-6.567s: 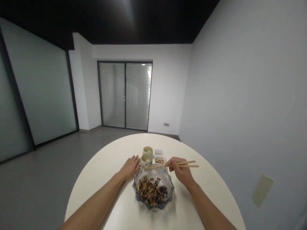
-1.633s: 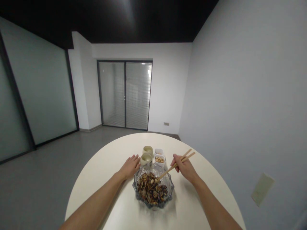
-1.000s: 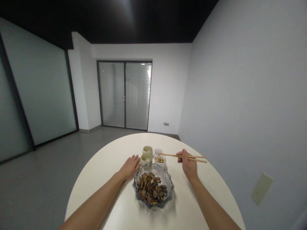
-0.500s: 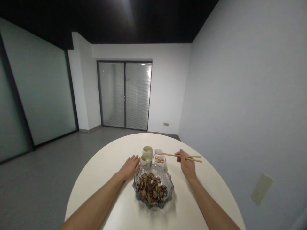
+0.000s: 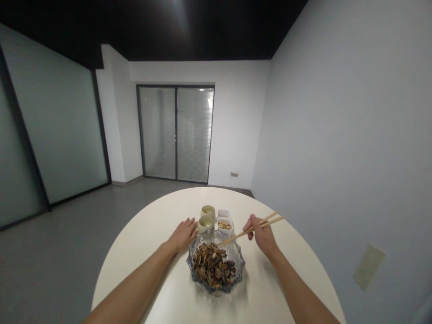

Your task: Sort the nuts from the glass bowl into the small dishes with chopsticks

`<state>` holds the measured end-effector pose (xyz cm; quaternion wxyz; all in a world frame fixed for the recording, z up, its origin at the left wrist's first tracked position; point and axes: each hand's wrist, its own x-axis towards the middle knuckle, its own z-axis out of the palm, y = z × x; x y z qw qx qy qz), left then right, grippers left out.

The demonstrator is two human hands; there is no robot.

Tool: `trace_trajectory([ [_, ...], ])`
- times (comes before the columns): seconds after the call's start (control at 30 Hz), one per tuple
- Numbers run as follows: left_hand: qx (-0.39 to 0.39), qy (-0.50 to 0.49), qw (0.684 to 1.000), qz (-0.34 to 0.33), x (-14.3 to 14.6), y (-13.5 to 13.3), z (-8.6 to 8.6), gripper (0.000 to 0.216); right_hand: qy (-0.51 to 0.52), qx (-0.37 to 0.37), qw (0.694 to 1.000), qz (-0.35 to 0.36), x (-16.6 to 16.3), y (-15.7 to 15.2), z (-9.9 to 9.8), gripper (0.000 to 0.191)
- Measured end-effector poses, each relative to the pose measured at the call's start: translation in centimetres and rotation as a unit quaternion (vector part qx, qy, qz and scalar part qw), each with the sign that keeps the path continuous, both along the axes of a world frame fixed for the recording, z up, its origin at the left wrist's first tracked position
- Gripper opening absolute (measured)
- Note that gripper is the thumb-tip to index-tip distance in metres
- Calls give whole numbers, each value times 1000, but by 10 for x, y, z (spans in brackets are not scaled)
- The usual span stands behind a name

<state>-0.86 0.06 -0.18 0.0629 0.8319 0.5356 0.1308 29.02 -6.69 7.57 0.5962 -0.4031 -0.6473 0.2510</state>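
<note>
My right hand (image 5: pixel 262 234) is closed around a pair of wooden chopsticks (image 5: pixel 241 233). Their tips reach over the back right part of a scalloped glass bowl (image 5: pixel 239 265). Dark striped seeds (image 5: pixel 211 267) fill much of that bowl, and a paler piece (image 5: pixel 214 255) lies among them. Whether the chopstick tips touch anything is too small to tell. My left hand (image 5: pixel 184 234) lies flat on the table, fingers stretched out, beside the nearer greenish cup (image 5: pixel 205 223). Behind the bowl, a small white dish (image 5: pixel 225 232) holds pale nuts or kernels (image 5: pixel 224 224).
A second greenish cup (image 5: pixel 208 211) stands behind the first. Another small white dish (image 5: pixel 223 213) sits behind the kernel dish. Everything rests on a round white table (image 5: pixel 151 225). A plain wall (image 5: pixel 337 135) rises close to its right side.
The chopsticks have swung from over the small white dishes down toward me, so their tips are now above the glass bowl. My right hand has tilted with them; my left hand stays put.
</note>
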Motion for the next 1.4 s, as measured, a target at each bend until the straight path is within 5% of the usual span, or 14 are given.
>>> trace_trajectory([
  [0.37, -9, 0, 1000, 2, 2, 1, 2, 52, -60, -45, 995, 61, -4, -1, -4, 67],
  [0.87, -2, -4, 1000, -4, 0, 3, -2, 51, -58, -47, 996, 51, -2, 0, -5, 63],
  [1.4, 2, -1, 1000, -1, -2, 1, -2, 49, 62, 65, 984, -156, 5, 10, -6, 62],
])
